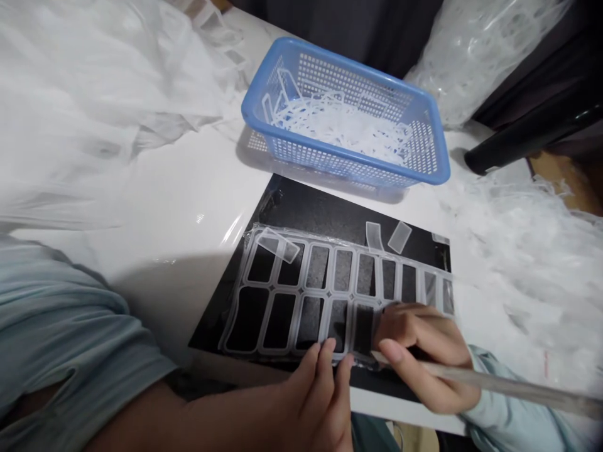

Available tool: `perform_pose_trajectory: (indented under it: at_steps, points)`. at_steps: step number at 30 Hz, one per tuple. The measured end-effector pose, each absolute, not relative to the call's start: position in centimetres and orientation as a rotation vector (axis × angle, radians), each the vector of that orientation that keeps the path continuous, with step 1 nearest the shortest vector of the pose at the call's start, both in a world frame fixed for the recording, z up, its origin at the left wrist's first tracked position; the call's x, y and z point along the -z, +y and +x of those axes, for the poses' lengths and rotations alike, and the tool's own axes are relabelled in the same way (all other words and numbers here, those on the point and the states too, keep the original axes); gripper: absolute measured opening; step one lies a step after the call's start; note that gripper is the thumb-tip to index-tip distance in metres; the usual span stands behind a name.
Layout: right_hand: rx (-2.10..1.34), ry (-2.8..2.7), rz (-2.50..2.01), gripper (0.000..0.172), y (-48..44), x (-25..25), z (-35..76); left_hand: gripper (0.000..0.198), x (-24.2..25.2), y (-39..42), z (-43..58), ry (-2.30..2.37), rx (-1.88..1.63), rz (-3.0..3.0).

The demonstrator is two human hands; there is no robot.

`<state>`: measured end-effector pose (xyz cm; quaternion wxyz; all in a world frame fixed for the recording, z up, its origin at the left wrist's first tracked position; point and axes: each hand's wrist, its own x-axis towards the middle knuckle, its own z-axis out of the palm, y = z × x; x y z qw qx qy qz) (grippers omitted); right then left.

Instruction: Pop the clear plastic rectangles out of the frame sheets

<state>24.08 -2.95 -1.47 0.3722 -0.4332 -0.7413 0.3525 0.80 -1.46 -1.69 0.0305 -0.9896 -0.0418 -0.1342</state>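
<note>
A clear molded plastic sheet (301, 290) with two rows of rectangular frames lies on a black mat (311, 204). The fingertips of my left hand (325, 389) rest on the sheet's near edge, stretched out and slightly apart. My right hand (424, 351) is closed around a long, thin greyish stick (509, 384), its pale tip pointing left at the sheet's lower edge. Part of the lower row is hidden under that hand. Loose translucent rectangles lie about: one piece (279, 245) on the sheet's upper left, another (400, 237) near its top edge.
Behind the mat stands a blue basket (346, 141) holding a heap of white plastic frames. White plastic sheeting (94, 94) covers the left. More clear plastic scraps (527, 263) are piled on the right, near a black tube (532, 129) and a filled clear bag (480, 56).
</note>
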Motion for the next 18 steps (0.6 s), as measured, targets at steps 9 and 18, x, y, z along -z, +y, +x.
perform_pose_trajectory:
  at_steps: [9, 18]
  points:
    - [-0.903, -2.007, -1.076, 0.020, -2.9, 1.7, 24.0, 0.015, 2.2, -1.7, 0.8, -0.146, 0.495, -3.037]
    - [-0.337, -2.284, -1.100, 0.023, -4.3, 1.0, 22.6, 0.017, 1.1, -0.3, 0.9, 0.046, 0.384, -3.037]
